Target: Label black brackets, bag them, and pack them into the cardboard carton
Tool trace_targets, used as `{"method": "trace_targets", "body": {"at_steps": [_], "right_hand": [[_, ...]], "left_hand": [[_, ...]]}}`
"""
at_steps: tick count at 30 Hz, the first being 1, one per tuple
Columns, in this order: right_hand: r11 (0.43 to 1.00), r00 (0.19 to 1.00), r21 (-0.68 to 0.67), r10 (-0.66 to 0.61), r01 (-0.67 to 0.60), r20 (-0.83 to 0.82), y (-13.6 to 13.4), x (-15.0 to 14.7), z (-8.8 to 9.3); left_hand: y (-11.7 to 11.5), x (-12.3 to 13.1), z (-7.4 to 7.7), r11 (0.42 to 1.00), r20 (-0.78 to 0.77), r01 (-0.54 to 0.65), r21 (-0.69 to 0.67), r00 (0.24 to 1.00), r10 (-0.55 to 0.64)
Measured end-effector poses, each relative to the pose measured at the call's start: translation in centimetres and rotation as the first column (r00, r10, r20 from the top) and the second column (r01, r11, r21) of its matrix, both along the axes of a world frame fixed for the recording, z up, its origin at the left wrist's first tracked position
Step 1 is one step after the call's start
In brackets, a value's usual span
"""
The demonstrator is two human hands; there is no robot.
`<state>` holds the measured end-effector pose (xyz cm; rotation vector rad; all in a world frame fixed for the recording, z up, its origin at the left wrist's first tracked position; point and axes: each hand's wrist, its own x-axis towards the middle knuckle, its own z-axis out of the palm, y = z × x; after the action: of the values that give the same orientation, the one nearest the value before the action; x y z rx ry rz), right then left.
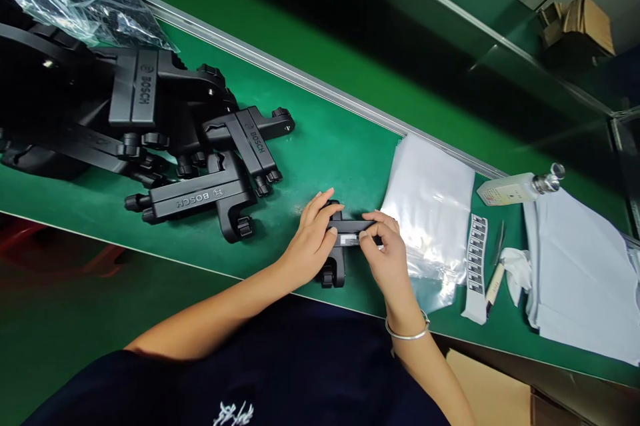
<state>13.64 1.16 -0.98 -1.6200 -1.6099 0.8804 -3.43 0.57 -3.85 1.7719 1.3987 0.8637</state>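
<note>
A black plastic bracket [356, 227] with a knob at its lower end lies on the green table in front of me. On its face is a small white label [349, 239]. My left hand [311, 243] is closed around the bracket's left part, its thumb close to the label. At the other end my right hand [387, 254] grips the bracket between thumb and fingers, the thumb tip beside the label's right edge. Whether that thumb touches the label I cannot tell. My fingers hide parts of the bracket.
Several black BOSCH brackets [200, 194] are piled to the left, beside a clear plastic bag [100, 6]. On the right are clear bags [433, 203], a label strip [477, 259], a brush-like tool [495, 286], a bottle [510, 189] and white sheets [583, 273].
</note>
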Motion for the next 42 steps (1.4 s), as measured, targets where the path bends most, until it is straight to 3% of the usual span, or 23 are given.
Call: {"method": "trace_targets", "body": {"at_steps": [3, 5, 9, 12, 18, 27, 31, 37, 42], "right_hand": [[1.0, 1.0, -0.007, 0.003, -0.003, 0.009, 0.0, 0.0, 0.1], [1.0, 1.0, -0.003, 0.01, -0.01, 0.016, 0.0, 0.1, 0.1], [1.0, 0.999, 0.005, 0.026, -0.026, 0.027, 0.0, 0.2, 0.2], [0.999, 0.999, -0.011, 0.031, -0.031, 0.032, 0.0, 0.2, 0.2], [1.0, 1.0, -0.006, 0.026, -0.026, 0.014, -0.1, 0.2, 0.1], [0.998, 0.999, -0.026, 0.051, -0.052, -0.005, -0.1, 0.6, 0.1], [0.998, 0.998, -0.019, 0.063, -0.063, 0.011, 0.0, 0.6, 0.2], [0.996, 0.996, -0.025, 0.081, -0.08, 0.032, 0.2, 0.7, 0.3], [1.0, 0.99, -0.025, -0.016, 0.013, -0.138, 0.6, 2.3, 0.3]], "left_hand": [[-0.1, -0.3, 0.0, 0.997, -0.045, -0.018, 0.071, 0.999, 0.022], [-0.4, -0.8, 0.1, 0.977, -0.079, -0.007, 0.212, 0.997, 0.025], [-0.7, -2.2, 0.5, 0.838, -0.245, 0.243, 0.488, 0.96, -0.136], [-0.5, -3.2, 0.7, 0.779, -0.379, 0.374, 0.504, 0.906, -0.19], [0.3, -3.9, 0.7, 0.685, -0.429, 0.417, 0.597, 0.888, -0.167], [0.6, -4.0, 0.7, 0.676, -0.439, 0.47, 0.567, 0.867, -0.234], [0.7, -4.0, 0.9, 0.707, -0.435, 0.487, 0.513, 0.857, -0.275], [1.2, -3.8, 1.8, 0.65, -0.482, 0.528, 0.546, 0.833, -0.272], [1.2, -3.9, 1.7, 0.681, -0.459, 0.525, 0.51, 0.836, -0.3]]}}
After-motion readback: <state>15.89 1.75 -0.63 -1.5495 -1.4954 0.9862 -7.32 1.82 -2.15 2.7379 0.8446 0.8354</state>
